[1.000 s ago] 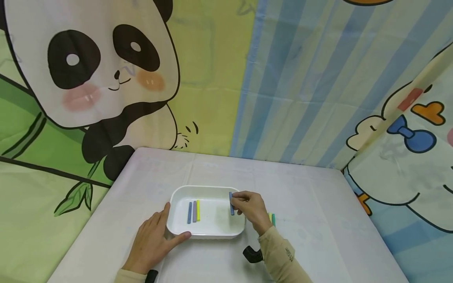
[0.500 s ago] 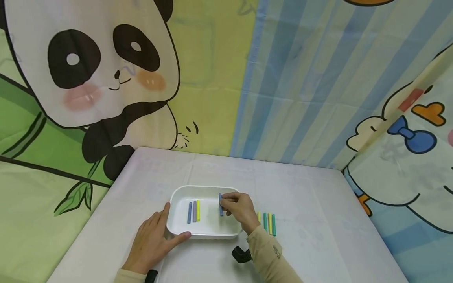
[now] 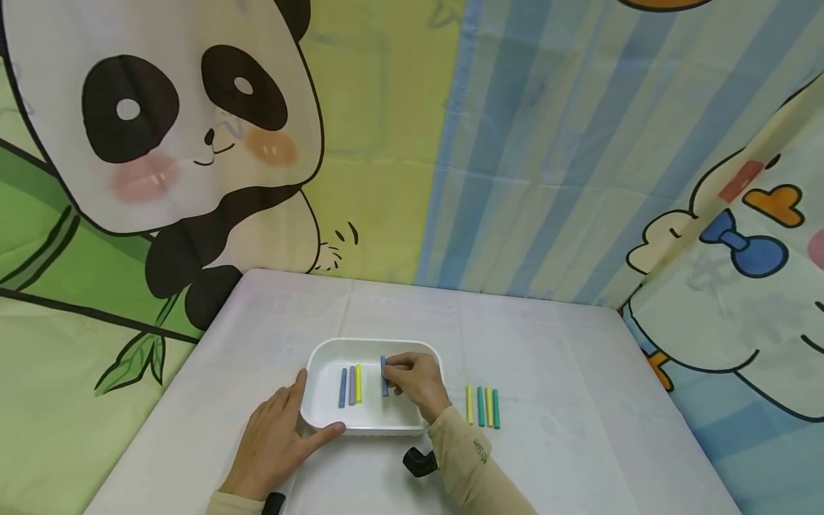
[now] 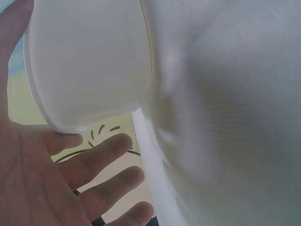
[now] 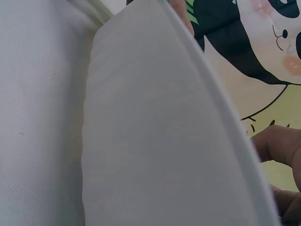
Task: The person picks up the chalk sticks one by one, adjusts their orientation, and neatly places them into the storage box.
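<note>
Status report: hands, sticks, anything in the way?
Left hand touching white tray. Right hand pinching blue stick over it. Three sticks inside; four sticks on table. No obstruction seen.

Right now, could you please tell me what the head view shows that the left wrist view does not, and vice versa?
Of the two, only the head view shows the three sticks in the tray, the four sticks on the table and the right hand pinching a blue stick. Only the left wrist view shows the palm of the left hand. Both show the table, part of the panda backdrop, and the left hand touching the tray.
</note>
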Motion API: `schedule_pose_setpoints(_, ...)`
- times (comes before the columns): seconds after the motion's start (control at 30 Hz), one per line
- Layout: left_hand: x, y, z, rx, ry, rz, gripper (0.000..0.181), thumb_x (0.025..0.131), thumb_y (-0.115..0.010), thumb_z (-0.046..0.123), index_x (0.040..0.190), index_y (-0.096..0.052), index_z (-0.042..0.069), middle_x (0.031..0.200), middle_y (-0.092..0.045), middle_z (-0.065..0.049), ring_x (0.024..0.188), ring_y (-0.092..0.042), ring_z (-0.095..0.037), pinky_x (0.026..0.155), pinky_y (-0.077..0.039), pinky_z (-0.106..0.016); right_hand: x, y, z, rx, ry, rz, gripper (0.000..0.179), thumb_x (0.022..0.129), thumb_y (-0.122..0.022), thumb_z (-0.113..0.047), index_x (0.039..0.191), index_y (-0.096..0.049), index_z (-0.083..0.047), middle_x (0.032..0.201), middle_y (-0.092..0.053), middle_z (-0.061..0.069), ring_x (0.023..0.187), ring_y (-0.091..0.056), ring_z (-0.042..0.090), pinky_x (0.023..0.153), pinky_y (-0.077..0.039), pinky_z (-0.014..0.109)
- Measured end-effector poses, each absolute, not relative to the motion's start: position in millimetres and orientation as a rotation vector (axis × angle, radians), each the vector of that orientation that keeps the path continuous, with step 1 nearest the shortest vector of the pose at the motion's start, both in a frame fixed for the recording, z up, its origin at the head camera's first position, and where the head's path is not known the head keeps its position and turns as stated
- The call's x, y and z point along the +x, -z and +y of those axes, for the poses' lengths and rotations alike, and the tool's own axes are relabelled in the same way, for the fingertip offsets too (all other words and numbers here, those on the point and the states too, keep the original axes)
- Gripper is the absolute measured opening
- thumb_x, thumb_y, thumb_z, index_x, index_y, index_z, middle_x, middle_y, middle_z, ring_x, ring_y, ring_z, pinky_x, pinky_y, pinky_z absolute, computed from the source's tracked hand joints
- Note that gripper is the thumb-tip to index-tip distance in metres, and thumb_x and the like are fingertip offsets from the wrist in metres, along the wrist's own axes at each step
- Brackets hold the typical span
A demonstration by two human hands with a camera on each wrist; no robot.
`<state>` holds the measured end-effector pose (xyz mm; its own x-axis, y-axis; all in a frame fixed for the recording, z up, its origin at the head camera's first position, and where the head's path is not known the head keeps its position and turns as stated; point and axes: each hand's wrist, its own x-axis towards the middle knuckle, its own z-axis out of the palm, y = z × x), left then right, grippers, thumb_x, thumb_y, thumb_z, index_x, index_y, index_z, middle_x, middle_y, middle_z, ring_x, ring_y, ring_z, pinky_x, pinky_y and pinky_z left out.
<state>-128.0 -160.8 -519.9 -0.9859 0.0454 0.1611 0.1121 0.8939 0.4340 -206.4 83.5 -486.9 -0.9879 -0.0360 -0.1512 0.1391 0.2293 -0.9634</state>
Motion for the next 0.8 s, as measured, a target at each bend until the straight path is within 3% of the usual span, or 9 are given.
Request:
schedule_pose_setpoints(0.43, -126.6, 518.3, -160.4, -0.109, 0.688, -2.926, 0.124, 0.075, -0.059, 0.087, 0.159, -0.028, 0.001, 0.135, -0.055, -0.024, 0.121, -0.053, -0.043, 0.105, -0.038, -0.064, -211.5, 496.3, 59.5, 0.124, 1.678, 2.460, 0.019, 0.082, -0.076, -0.005, 0.101, -0.076, -0.001, 0.074, -0.070, 0.001, 0.064, -0.065, 0.014, 0.059, -0.058, 0.031)
schedule_pose_setpoints(0.8, -127.1, 519.2, -161.5, -0.131, 0.677, -2.897, 0.122, 0.075, -0.061, 0.085, 0.158, -0.030, 0.002, 0.131, -0.056, -0.022, 0.118, -0.054, -0.040, 0.104, -0.040, -0.061, -215.7, 501.8, 46.7, 0.126, 1.635, 2.486, 0.016, 0.083, -0.075, -0.001, 0.099, -0.075, -0.001, 0.073, -0.071, 0.000, 0.061, -0.066, 0.014, 0.056, -0.057, 0.027)
